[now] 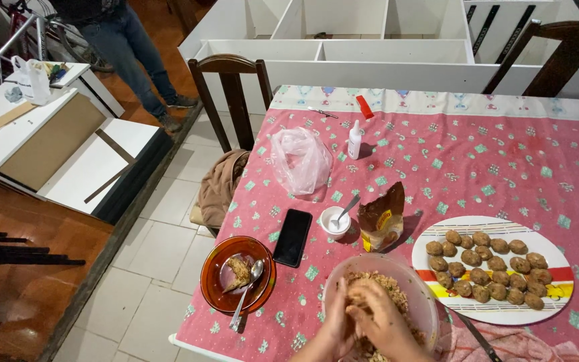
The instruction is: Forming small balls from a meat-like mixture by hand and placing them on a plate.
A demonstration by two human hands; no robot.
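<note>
Both my hands are pressed together over a clear bowl of brown crumbly mixture at the table's near edge. My left hand and my right hand cup a lump of the mixture between them. Right of the bowl lies an oval white plate with red and yellow stripes, carrying several shaped brown balls.
An amber glass plate with a spoon and food scrap sits at left, beside a black phone. A small white cup with spoon, brown bag, plastic bag and white bottle lie farther back. A wooden chair stands at left; a person's legs are beyond.
</note>
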